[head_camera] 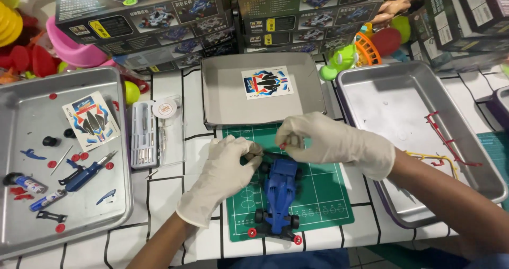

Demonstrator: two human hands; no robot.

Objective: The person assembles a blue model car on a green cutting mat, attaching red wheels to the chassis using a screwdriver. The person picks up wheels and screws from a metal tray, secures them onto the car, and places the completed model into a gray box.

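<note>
Blue toy racer car (280, 195) on green cutting mat (323, 195): light, rigid plastic, likely fragile trim. Left hand (225, 176) pinches its front end; right hand (328, 142) pinches small red part (283, 145). Best grip: chassis sides.

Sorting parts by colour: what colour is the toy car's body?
Blue, with black tyres; the toy car shows clearly in the head view.

Toy car (280, 195) on the mat (323, 195), trays either side.
My hands meet over its far end; a box lid (262, 91) lies behind, tool case (144, 135) to my left.
</note>
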